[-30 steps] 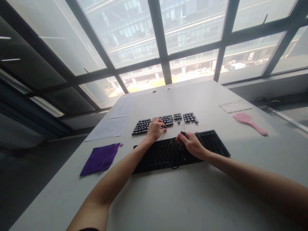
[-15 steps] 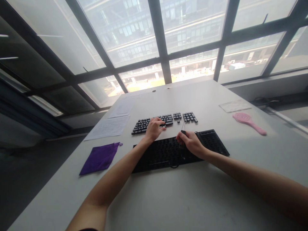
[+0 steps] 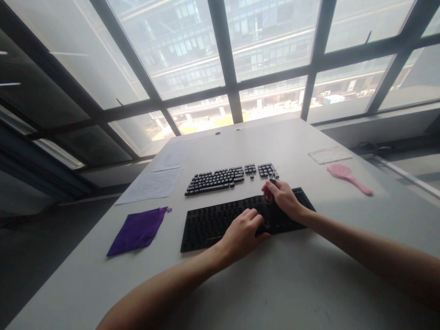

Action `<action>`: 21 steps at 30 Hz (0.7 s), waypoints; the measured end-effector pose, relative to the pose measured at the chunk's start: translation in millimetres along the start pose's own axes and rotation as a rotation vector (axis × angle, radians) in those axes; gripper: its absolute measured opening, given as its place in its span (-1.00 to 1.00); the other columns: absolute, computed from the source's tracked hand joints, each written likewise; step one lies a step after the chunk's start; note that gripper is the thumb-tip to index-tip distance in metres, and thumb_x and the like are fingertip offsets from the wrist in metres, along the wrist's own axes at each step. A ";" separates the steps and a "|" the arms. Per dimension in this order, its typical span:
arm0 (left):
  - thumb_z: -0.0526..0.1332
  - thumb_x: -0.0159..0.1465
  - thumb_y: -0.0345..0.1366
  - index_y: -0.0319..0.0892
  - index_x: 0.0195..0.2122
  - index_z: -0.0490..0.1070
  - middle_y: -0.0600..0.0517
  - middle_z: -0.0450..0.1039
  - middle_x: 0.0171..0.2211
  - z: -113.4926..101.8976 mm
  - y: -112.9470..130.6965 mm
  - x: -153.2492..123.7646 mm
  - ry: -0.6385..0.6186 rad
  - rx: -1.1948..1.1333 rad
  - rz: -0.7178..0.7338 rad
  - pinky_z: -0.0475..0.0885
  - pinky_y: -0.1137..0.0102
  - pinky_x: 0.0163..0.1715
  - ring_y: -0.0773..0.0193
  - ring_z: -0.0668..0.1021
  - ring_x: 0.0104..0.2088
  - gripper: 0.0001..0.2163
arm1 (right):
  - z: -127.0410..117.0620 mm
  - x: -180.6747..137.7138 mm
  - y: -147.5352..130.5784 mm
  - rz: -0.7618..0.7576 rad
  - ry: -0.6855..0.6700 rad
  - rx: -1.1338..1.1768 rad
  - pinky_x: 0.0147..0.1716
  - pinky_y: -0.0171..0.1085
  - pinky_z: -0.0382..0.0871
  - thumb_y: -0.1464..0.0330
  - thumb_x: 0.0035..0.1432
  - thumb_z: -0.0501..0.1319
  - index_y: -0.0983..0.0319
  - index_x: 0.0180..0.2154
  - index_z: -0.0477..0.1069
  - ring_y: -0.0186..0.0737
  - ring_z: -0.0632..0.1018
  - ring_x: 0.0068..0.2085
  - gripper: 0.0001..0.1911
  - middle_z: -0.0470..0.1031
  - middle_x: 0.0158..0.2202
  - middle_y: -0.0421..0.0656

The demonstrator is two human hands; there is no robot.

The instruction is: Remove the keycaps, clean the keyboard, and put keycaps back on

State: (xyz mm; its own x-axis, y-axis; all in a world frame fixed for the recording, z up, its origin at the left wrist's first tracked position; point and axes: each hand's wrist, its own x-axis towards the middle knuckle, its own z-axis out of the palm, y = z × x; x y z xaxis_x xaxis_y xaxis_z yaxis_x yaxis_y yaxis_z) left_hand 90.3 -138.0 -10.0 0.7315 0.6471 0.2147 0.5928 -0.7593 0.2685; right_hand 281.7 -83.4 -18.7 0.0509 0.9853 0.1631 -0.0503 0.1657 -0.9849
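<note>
a black keyboard [image 3: 220, 219] lies flat on a white desk [image 3: 213, 293], its long side running left to right in front of the person, rows of small dark studs across its top. the left hand [image 3: 244, 230] rests on the keyboard's near edge, right of its middle, with the fingers bent over the top and the thumb along the edge; whether it grips anything underneath cannot be told. the right hand [image 3: 283, 196], above the far part of the keyboard, is closed around a small wire-pronged tool [image 3: 272, 182] with a dark handle, thin prongs pointing away from the person.

just beyond the keyboard, loose black keycaps are laid out in groups: a wide main block [image 3: 215, 180] at left, a small cluster [image 3: 250, 168] in the middle, and a number block [image 3: 265, 170] at right, partly behind the tool.

to the left lie a purple pouch [image 3: 137, 231] and, farther off, white papers [image 3: 151, 185]. to the right lie a pink hairbrush [image 3: 349, 178] and a flat, pale packet [image 3: 330, 155]. tall windows [image 3: 268, 41] face a bright building outside.
</note>
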 end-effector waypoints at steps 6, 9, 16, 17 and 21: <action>0.38 0.23 -0.28 -0.18 -0.16 0.49 -0.03 0.48 -0.22 0.7 -9.8 -4.3 0.019 -0.118 0.080 0.48 0.29 -0.16 0.16 0.50 -0.17 -0.81 | -6.2 -1.7 9.7 -0.042 -0.032 -0.045 -0.49 -0.28 0.30 0.01 0.23 0.17 0.26 -0.46 0.47 -0.29 0.43 -0.53 -0.53 0.42 -0.58 -0.19; 0.34 0.27 -0.26 -0.19 -0.18 0.51 -0.04 0.49 -0.23 7.4 -14.2 -6.8 0.078 -0.177 0.102 0.49 0.29 -0.16 0.18 0.51 -0.19 -0.85 | -6.4 -2.3 10.1 -0.053 -0.052 -0.071 -0.48 -0.28 0.31 0.03 0.25 0.16 0.26 -0.45 0.47 -0.28 0.44 -0.52 -0.55 0.43 -0.56 -0.19; 0.24 0.35 -0.24 -0.24 -0.14 0.51 -0.09 0.49 -0.25 17.9 -19.0 -10.2 0.194 -0.213 0.178 0.51 0.28 -0.18 0.17 0.51 -0.20 -0.82 | -7.0 -4.8 9.5 -0.067 -0.060 -0.103 -0.47 -0.28 0.32 0.02 0.24 0.16 0.25 -0.46 0.46 -0.27 0.44 -0.51 -0.55 0.44 -0.56 -0.18; 0.24 0.35 -0.23 -0.24 -0.15 0.51 -0.09 0.50 -0.25 18.8 -19.8 -10.4 0.200 -0.219 0.176 0.51 0.28 -0.18 0.17 0.51 -0.20 -0.82 | -7.0 -5.0 9.6 -0.068 -0.057 -0.101 -0.47 -0.28 0.32 0.02 0.24 0.17 0.25 -0.46 0.46 -0.27 0.44 -0.51 -0.55 0.44 -0.56 -0.18; 0.25 0.35 -0.19 -0.22 -0.16 0.53 -0.09 0.51 -0.26 21.6 -22.4 -9.9 0.216 -0.248 0.155 0.51 0.28 -0.19 0.18 0.51 -0.21 -0.80 | -7.1 -5.0 9.9 -0.071 -0.045 -0.095 -0.46 -0.28 0.32 0.02 0.24 0.17 0.26 -0.46 0.47 -0.28 0.44 -0.51 -0.54 0.44 -0.56 -0.18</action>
State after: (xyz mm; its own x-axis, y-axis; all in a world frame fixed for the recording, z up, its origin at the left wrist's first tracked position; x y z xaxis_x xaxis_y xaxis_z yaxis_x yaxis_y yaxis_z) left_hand 77.1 -128.9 -38.4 0.7027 0.5451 0.4572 0.3612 -0.8270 0.4309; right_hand 288.0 -87.0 -29.7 0.0062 0.9725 0.2330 0.0466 0.2325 -0.9715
